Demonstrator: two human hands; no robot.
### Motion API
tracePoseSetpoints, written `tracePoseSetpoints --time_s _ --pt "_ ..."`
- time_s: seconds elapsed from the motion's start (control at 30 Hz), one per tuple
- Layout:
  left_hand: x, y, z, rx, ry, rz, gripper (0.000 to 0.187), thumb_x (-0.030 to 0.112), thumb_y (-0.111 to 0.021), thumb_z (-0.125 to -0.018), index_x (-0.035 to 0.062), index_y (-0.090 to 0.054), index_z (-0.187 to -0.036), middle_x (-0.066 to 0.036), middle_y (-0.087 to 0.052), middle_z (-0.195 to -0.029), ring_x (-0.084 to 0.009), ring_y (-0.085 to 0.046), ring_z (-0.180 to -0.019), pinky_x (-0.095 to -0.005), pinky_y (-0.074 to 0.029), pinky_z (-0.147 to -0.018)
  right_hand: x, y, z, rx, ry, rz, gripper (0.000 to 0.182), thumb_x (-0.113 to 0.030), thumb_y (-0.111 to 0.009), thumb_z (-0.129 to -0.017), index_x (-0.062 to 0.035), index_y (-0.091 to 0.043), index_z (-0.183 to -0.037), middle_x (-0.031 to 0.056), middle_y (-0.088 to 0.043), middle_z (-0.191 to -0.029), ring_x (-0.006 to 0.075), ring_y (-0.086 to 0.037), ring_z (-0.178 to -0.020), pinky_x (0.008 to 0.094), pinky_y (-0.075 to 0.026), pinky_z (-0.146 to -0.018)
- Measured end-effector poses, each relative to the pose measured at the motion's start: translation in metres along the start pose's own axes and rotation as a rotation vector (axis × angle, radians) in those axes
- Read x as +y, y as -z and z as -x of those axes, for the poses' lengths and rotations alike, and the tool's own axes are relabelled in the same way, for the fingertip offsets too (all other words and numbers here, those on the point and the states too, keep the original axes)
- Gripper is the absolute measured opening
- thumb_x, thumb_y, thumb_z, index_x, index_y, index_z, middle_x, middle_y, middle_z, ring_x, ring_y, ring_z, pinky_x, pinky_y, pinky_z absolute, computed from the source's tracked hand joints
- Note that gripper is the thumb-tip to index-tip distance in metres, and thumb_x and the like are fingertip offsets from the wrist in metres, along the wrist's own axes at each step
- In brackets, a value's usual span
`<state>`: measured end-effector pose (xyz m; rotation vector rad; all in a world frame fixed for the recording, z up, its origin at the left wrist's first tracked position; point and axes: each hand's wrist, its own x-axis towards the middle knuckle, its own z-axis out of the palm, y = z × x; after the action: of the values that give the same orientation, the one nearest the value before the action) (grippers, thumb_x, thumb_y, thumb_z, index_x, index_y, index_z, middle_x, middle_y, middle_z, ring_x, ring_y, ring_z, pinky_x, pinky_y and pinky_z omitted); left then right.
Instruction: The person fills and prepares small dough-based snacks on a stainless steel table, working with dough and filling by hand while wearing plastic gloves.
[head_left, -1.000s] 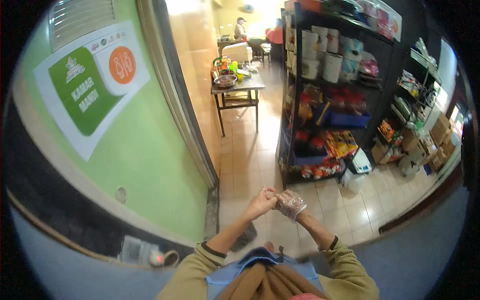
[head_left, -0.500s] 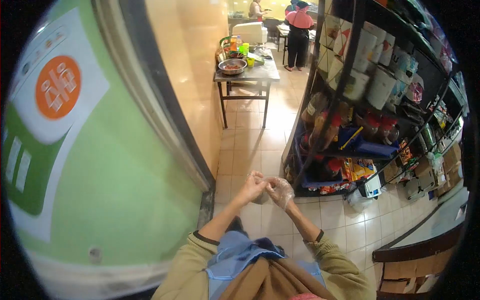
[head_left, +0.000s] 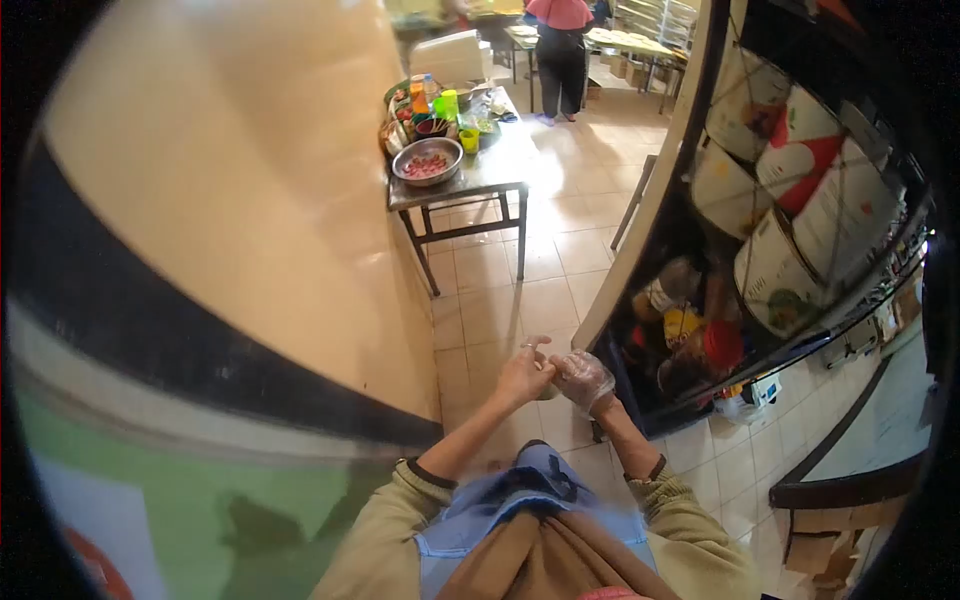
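My bare left hand (head_left: 524, 374) and my right hand (head_left: 584, 382) meet in front of my body at about waist height. A loose, clear plastic glove (head_left: 597, 376) covers the right hand. Both hands have their fingers bent into a pinch, fingertips against each other, though one left finger points away. Just beneath them shows a small, dull, see-through patch (head_left: 547, 393), too faint to name. Whatever the fingertips grip is hidden.
Ahead on the left, a metal table (head_left: 490, 178) bears a steel bowl (head_left: 428, 163) of reddish pieces and green cups. A rack (head_left: 690, 150) with large tins stands close on my right. Tiled floor (head_left: 480, 265) runs between them. Farther off stands a person (head_left: 560, 65).
I have moved forward along the wall; the table and the rack are nearer, and the green panel has slid back to the lower left. My hands stay together, one left finger now raised.
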<state>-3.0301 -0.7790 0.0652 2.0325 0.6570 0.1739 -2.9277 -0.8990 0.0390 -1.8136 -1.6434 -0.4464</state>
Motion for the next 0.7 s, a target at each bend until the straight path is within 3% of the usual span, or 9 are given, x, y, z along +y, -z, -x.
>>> tracePoseSetpoints --time_s 0.2,0.3,0.37,0.47,0.5,0.6,0.7 --pt "-0.010 0.024 -0.142 -0.053 -0.084 0.023 0.045 0.031 -0.058 -0.082 0.0111 -0.048 -0.121 -0.012 -0.065 -0.089 -0.0233 -0.065 -0.080 -0.0350 -0.051 -0.070 0.086 -0.051 -0.071 0.161 -0.331 -0.120 0.018 -0.014 -0.059 -0.080 -0.0051 -0.061 -0.095 0.0153 -0.062 -0.078 0.0318 -0.059 -0.070 0.0395 -0.048 -0.063" --pt "-0.006 0.029 -0.219 -0.058 -0.112 0.069 0.045 0.030 -0.060 -0.081 0.0085 -0.048 -0.118 -0.013 -0.064 -0.089 -0.0218 -0.063 -0.080 -0.0333 -0.050 -0.071 0.139 -0.080 -0.104 0.173 -0.718 -0.327 0.018 -0.017 -0.060 -0.082 -0.0019 -0.063 -0.091 0.0096 -0.062 -0.075 0.0209 -0.060 -0.067 0.0319 -0.048 -0.062" --pt "-0.007 0.033 -0.272 -0.078 -0.125 0.158 0.046 0.031 -0.063 -0.080 0.0082 -0.047 -0.117 -0.015 -0.064 -0.090 -0.0252 -0.064 -0.083 -0.0342 -0.050 -0.072 0.178 -0.095 -0.136 0.267 -0.820 -0.523 0.019 -0.017 -0.057 -0.084 -0.0008 -0.062 -0.091 0.0062 -0.061 -0.075 0.0162 -0.057 -0.065 0.0281 -0.046 -0.059" --pt "0.010 0.045 -0.326 -0.070 -0.095 0.189 0.039 0.024 -0.062 -0.079 0.0045 -0.048 -0.110 -0.010 -0.061 -0.085 -0.0178 -0.059 -0.077 -0.0303 -0.048 -0.070 0.219 -0.113 -0.158 0.353 -0.995 -0.825 0.021 -0.018 -0.052 -0.088 0.0008 -0.060 -0.091 0.0012 -0.059 -0.074 0.0091 -0.052 -0.061 0.0223 -0.043 -0.056" --pt "0.014 0.045 -0.343 -0.056 -0.098 0.205 0.037 0.022 -0.061 -0.079 0.0034 -0.049 -0.108 -0.008 -0.059 -0.084 -0.0149 -0.057 -0.076 -0.0285 -0.047 -0.070 0.229 -0.116 -0.163 0.357 -0.945 -0.794 0.020 -0.017 -0.052 -0.088 0.0005 -0.060 -0.092 0.0011 -0.059 -0.075 0.0089 -0.052 -0.062 0.0219 -0.043 -0.057" --pt "0.037 0.050 -0.399 -0.029 -0.120 0.076 0.031 0.024 -0.058 -0.079 0.0044 -0.051 -0.102 -0.009 -0.061 -0.082 -0.0183 -0.059 -0.076 -0.0317 -0.048 -0.069 0.277 -0.124 -0.201 0.362 -0.865 -0.731 0.021 -0.018 -0.051 -0.089 0.0002 -0.058 -0.098 0.0030 -0.059 -0.079 0.0108 -0.053 -0.068 0.0238 -0.043 -0.062" --pt "0.055 0.049 -0.457 -0.026 -0.254 -0.051 0.023 0.020 -0.054 -0.079 0.0062 -0.053 -0.097 -0.010 -0.060 -0.078 -0.0238 -0.059 -0.076 -0.0366 -0.046 -0.071 0.325 -0.121 -0.228 0.274 -1.040 -0.752 0.030 -0.022 -0.050 -0.091 0.0015 -0.056 -0.108 0.0091 -0.059 -0.084 0.0179 -0.054 -0.077 0.0320 -0.045 -0.072"
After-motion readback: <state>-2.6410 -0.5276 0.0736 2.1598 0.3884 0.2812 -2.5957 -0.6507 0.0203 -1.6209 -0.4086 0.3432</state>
